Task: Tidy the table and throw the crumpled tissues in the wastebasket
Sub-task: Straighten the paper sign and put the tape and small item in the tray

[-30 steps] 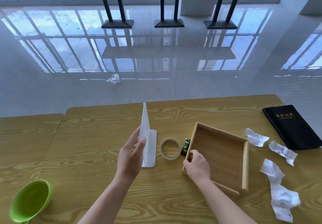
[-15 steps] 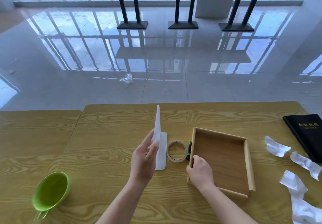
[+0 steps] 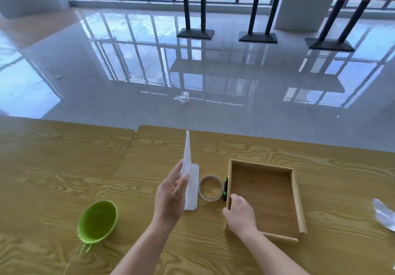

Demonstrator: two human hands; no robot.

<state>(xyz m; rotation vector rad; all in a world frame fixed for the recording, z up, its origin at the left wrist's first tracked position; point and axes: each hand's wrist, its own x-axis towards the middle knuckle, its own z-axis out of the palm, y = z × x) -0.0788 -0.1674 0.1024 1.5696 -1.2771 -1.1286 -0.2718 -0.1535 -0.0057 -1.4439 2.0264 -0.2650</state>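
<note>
My left hand [image 3: 172, 195] grips the upright plate of a white L-shaped bookend [image 3: 190, 180] standing on the wooden table [image 3: 320, 168]. My right hand [image 3: 239, 213] clasps the near left corner of an empty wooden tray [image 3: 296, 202]. Between the bookend and the tray lie a roll of tape [image 3: 210, 188] and a small green and black marker [image 3: 225, 188]. One crumpled white tissue [image 3: 383, 213] shows at the right edge, partly cut off. No wastebasket is in view.
A green bowl [image 3: 97, 221] sits at the near left, by the seam with a second table [image 3: 53, 157]. Beyond the far edge lies glossy tiled floor with a scrap of clear plastic [image 3: 182, 97] and tall black-legged tables [image 3: 256, 14] by the windows.
The view has swung left and up: the black book and two tissues have left the frame on the right, and the bowl sits further in. Both hands keep the same holds.
</note>
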